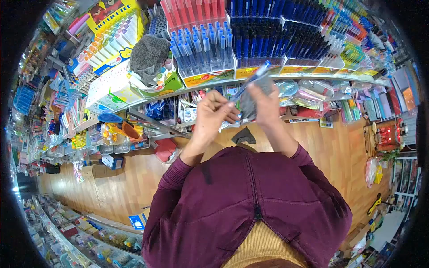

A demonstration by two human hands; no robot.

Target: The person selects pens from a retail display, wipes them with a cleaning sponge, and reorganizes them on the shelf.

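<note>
Where the slim clear-and-blue pen lies from the fingers: the slim clear-and-blue pen (251,80) slants between the two hands, ahead of the left fingers and just beside the right thumb
Pen's long axis: oblique, lower end at the left fingertips, blue-tipped upper end pointing forward and right, past the right thumb
Nearer hand: both are close; the left hand (213,112) meets the lower end, the right hand (266,106) is beside the upper half
Left fingers: curled, thumb and forefinger nearly together at the pen's lower end; blur hides whether they grip it
Right fingers: closed around a dark grey, soft-edged bundle (249,105), thumb along its face; film or cloth, I cannot tell
Count at the hands: two hands, one pen standing out, one bundle; what the bundle contains cannot be counted
Ahead of the fingers: one block of pink-red pens (193,12), one block of pale pens with light-blue caps (201,47), rows of dark blue pens (257,42), too crowded to count singly
Forward-left of the left fingers: one crumpled charcoal-grey cloth (149,56) on one green-and-white cardboard box (169,85)
Below the fingers: one dark, angular flat piece (243,136) on the wood-patterned floor (326,138)
</note>
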